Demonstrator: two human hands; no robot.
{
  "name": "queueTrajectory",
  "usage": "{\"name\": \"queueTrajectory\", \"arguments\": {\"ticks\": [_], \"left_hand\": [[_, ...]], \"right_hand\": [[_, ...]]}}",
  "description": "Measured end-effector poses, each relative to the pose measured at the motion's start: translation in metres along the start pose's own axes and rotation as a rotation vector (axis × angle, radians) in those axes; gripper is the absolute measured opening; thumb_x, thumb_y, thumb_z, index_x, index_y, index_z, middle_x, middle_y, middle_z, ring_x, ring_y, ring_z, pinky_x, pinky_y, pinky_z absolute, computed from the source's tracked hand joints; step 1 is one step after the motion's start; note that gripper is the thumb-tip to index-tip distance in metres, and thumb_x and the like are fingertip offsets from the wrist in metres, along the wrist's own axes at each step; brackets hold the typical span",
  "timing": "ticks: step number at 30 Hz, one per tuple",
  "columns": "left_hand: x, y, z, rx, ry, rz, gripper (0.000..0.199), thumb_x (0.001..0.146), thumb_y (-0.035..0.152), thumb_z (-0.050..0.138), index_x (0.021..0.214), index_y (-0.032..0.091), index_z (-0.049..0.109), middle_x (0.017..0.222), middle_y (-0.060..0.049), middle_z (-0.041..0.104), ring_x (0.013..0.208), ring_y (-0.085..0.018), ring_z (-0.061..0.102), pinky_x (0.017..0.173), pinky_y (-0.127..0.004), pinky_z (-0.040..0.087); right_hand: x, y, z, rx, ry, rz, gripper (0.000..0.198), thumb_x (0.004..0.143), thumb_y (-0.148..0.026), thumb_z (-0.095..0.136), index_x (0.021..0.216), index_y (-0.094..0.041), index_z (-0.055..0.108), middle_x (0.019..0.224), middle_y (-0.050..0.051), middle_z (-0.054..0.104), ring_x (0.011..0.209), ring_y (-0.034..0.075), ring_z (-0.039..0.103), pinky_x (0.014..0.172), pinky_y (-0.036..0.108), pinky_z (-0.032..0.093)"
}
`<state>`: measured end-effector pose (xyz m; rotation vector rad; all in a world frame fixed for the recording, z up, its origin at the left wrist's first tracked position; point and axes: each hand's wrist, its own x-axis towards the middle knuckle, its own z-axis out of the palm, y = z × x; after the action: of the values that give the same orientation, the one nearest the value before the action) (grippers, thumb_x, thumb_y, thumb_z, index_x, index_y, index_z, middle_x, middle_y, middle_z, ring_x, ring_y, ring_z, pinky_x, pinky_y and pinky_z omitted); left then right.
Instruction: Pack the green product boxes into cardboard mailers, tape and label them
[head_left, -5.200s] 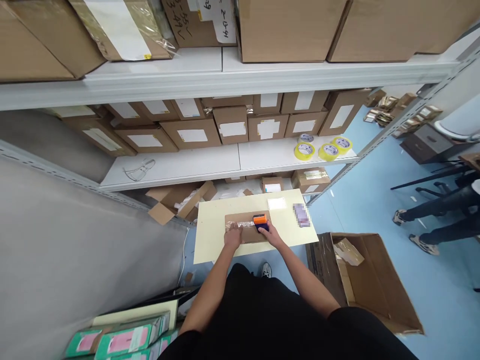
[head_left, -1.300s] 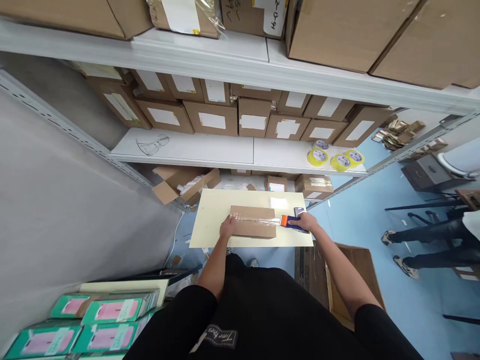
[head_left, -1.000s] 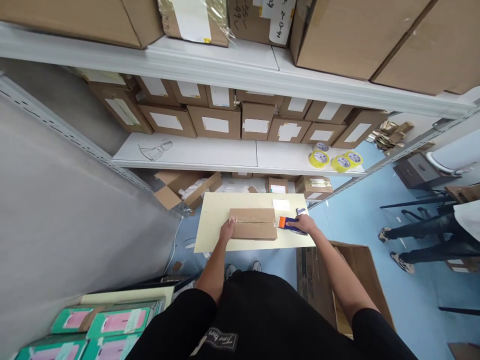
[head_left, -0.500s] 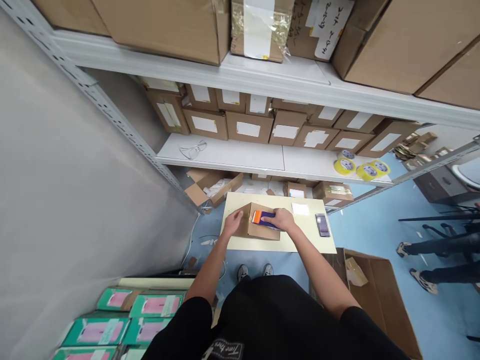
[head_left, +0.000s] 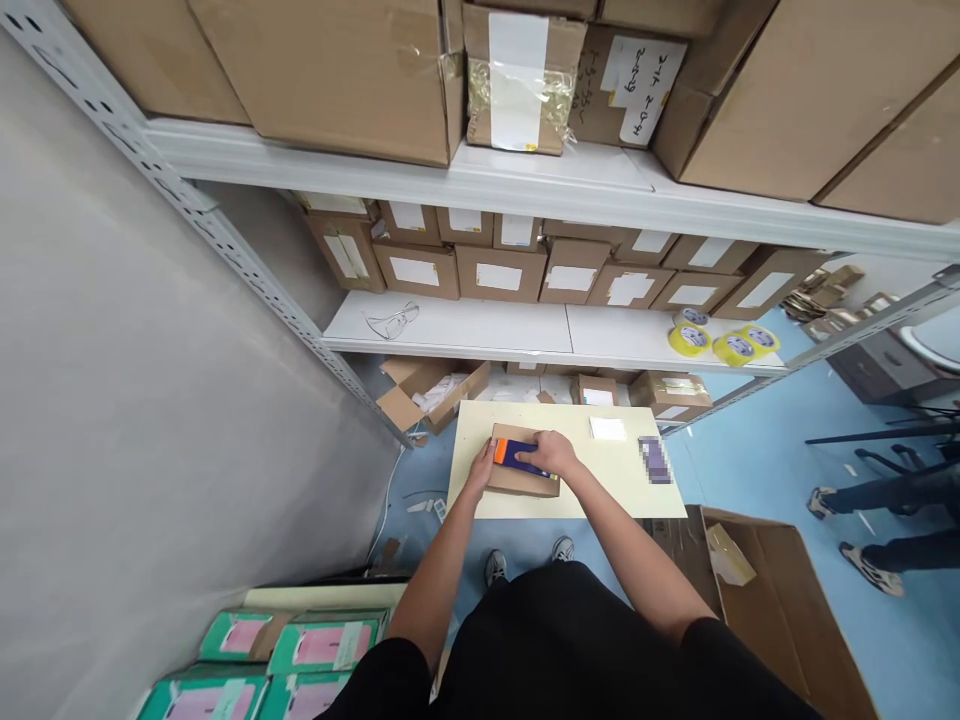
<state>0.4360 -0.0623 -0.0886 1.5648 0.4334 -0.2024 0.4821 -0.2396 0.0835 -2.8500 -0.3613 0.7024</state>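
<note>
A small brown cardboard box (head_left: 517,485) lies on the pale yellow tabletop (head_left: 600,490). My right hand (head_left: 553,453) is closed round a dark blue tape dispenser (head_left: 516,455) with an orange front end, held low over the top of the box. That orange end sits at the box's left edge. My left hand (head_left: 481,468) grips this same left end, its fingers close to the orange part. Any tape under the dispenser is hidden. To the right of the box are a white paper slip (head_left: 607,429) and a blurred-out dark phone-like object (head_left: 655,460).
Shelves ahead hold labelled cartons (head_left: 501,272), clear glasses (head_left: 391,321) and several yellow tape rolls (head_left: 688,338). An open carton (head_left: 780,600) stands at the lower right. Green and pink packages (head_left: 322,645) are stacked lower left. Another person's legs (head_left: 892,500) show at the right.
The tape dispenser has moved to the box's left edge. My left hand has shifted in against that end, and the side flap that stuck out there no longer shows. The camera view has shifted slightly.
</note>
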Motion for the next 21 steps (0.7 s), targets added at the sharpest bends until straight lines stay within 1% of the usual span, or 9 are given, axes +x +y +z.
{"name": "queueTrajectory", "arguments": {"ticks": [3, 7, 10, 12, 14, 16, 17, 19, 21], "left_hand": [[0.003, -0.003, 0.028, 0.019, -0.006, -0.007, 0.073, 0.098, 0.074, 0.038, 0.146, 0.023, 0.06, 0.144, -0.01, 0.065, 0.134, -0.029, 0.061, 0.117, -0.043, 0.044], [0.008, 0.005, 0.077, 0.115, -0.056, 0.024, 0.073, 0.098, 0.071, 0.04, 0.146, 0.02, 0.06, 0.147, -0.011, 0.062, 0.14, -0.03, 0.055, 0.12, -0.043, 0.04], [0.009, 0.014, 0.115, 0.226, -0.096, 0.034, 0.07, 0.101, 0.067, 0.038, 0.149, 0.02, 0.057, 0.149, -0.01, 0.06, 0.141, -0.03, 0.054, 0.119, -0.042, 0.04], [0.009, 0.019, 0.133, 0.289, -0.091, 0.023, 0.068, 0.102, 0.065, 0.036, 0.15, 0.021, 0.056, 0.147, -0.01, 0.063, 0.138, -0.03, 0.057, 0.116, -0.042, 0.043], [0.008, 0.021, 0.142, 0.325, -0.083, 0.019, 0.066, 0.103, 0.064, 0.034, 0.149, 0.022, 0.057, 0.141, -0.009, 0.067, 0.133, -0.03, 0.062, 0.113, -0.04, 0.046], [0.009, 0.022, 0.143, 0.338, -0.097, 0.033, 0.065, 0.103, 0.063, 0.034, 0.148, 0.023, 0.058, 0.137, -0.008, 0.07, 0.129, -0.029, 0.064, 0.112, -0.039, 0.047], [0.009, 0.022, 0.143, 0.34, -0.107, 0.046, 0.064, 0.104, 0.062, 0.034, 0.148, 0.023, 0.058, 0.136, -0.008, 0.071, 0.129, -0.029, 0.064, 0.111, -0.039, 0.047], [0.011, 0.02, 0.142, 0.342, -0.116, 0.066, 0.063, 0.104, 0.061, 0.034, 0.148, 0.022, 0.058, 0.136, -0.008, 0.071, 0.13, -0.029, 0.064, 0.112, -0.039, 0.046], [0.014, 0.018, 0.14, 0.338, -0.119, 0.071, 0.062, 0.105, 0.06, 0.034, 0.148, 0.022, 0.058, 0.137, -0.008, 0.07, 0.131, -0.028, 0.063, 0.112, -0.038, 0.046]], "right_hand": [[-0.001, 0.034, -0.006, 0.031, -0.007, 0.004, 0.053, 0.083, -0.071, 0.069, 0.093, -0.02, 0.078, 0.099, 0.011, 0.079, 0.092, 0.024, 0.072, 0.069, 0.026, 0.044], [-0.01, 0.089, -0.014, 0.125, 0.011, -0.014, 0.051, 0.083, -0.071, 0.069, 0.084, -0.02, 0.075, 0.086, 0.007, 0.077, 0.081, 0.021, 0.07, 0.063, 0.025, 0.04], [-0.027, 0.14, -0.019, 0.2, 0.046, 0.018, 0.048, 0.082, -0.068, 0.072, 0.082, -0.019, 0.073, 0.082, 0.006, 0.076, 0.077, 0.021, 0.068, 0.063, 0.025, 0.04], [-0.044, 0.181, -0.023, 0.218, 0.063, 0.078, 0.047, 0.08, -0.066, 0.074, 0.079, -0.019, 0.071, 0.081, 0.007, 0.076, 0.075, 0.021, 0.067, 0.063, 0.026, 0.04], [-0.067, 0.227, -0.028, 0.26, 0.074, 0.144, 0.046, 0.081, -0.064, 0.074, 0.075, -0.019, 0.069, 0.077, 0.008, 0.075, 0.071, 0.02, 0.066, 0.062, 0.027, 0.041], [-0.089, 0.268, -0.033, 0.327, 0.09, 0.213, 0.044, 0.081, -0.061, 0.074, 0.073, -0.019, 0.068, 0.076, 0.01, 0.074, 0.068, 0.021, 0.065, 0.061, 0.03, 0.043], [-0.098, 0.284, -0.034, 0.391, 0.082, 0.226, 0.042, 0.082, -0.06, 0.073, 0.075, -0.019, 0.069, 0.077, 0.011, 0.075, 0.069, 0.022, 0.065, 0.062, 0.031, 0.044], [-0.11, 0.305, -0.034, 0.482, 0.062, 0.241, 0.04, 0.08, -0.059, 0.075, 0.077, -0.019, 0.07, 0.078, 0.012, 0.075, 0.069, 0.023, 0.065, 0.062, 0.032, 0.045], [-0.11, 0.309, -0.03, 0.488, 0.069, 0.263, 0.042, 0.074, -0.06, 0.08, 0.076, -0.019, 0.069, 0.075, 0.01, 0.073, 0.07, 0.023, 0.065, 0.062, 0.031, 0.046]]}}
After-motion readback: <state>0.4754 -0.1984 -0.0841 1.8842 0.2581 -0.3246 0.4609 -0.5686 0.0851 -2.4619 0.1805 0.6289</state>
